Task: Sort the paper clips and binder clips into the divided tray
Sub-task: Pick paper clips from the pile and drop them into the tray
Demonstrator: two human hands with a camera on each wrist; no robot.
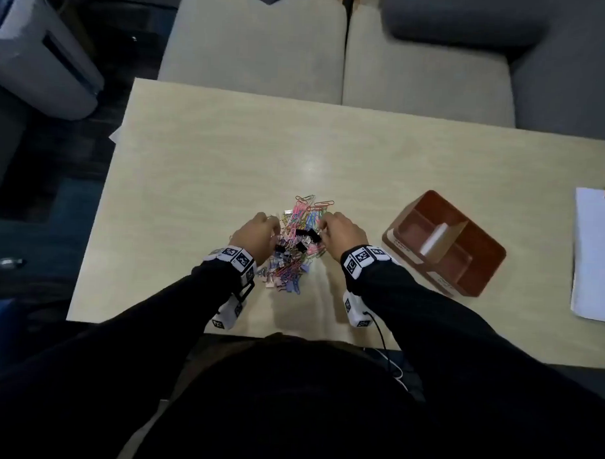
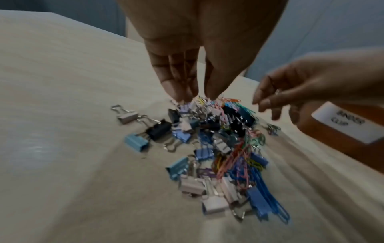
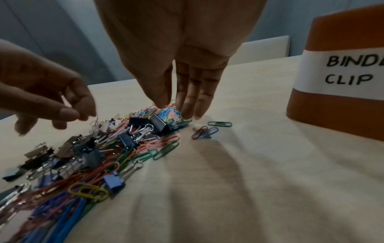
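Evidently picking has only begun. Left hand [image 1: 256,233], fingers straight and together, tips touching the far left edge of the mixed heap of coloured wire paper clips and metal binder clips [image 1: 299,243]; nothing visibly pinched. Right hand [image 1: 342,232], fingers extended, touches the heap's right edge. Brown divided tray [image 1: 478,269], labelled "BINDER CLIP", sits right, no clips visible inside. Next: pinch one clip, carry it right.

The head view looks steeply down from above the counter [image 1: 207,157], taking in the whole clip pile [image 1: 299,243], both hands and the divided tray [image 1: 444,243] at the right. The left wrist view sits low and close, facing along the left hand [image 2: 199,49] toward the pile [image 2: 218,144]. The right wrist view does likewise along the right hand [image 3: 176,49]. Both wrist views share the pile [image 3: 99,156], the other hand and the tray's labelled wall [image 3: 336,74]
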